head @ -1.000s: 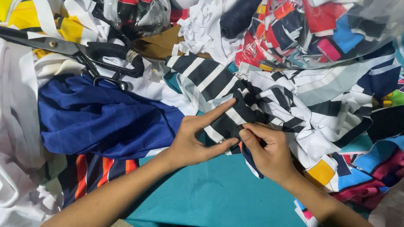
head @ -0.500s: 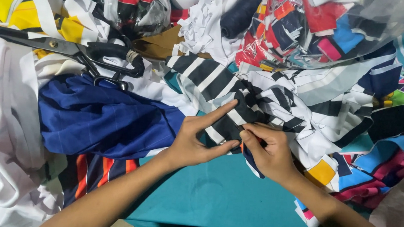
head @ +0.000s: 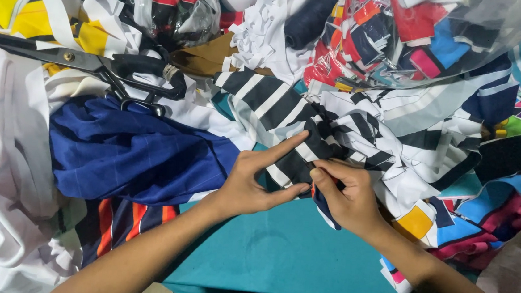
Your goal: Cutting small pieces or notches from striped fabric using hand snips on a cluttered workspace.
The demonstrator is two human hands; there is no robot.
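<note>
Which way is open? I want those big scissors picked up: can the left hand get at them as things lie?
Probably yes: the scissors lie uncovered on top of the cloth pile, up-left of the left hand, with only blue fabric between.
</note>
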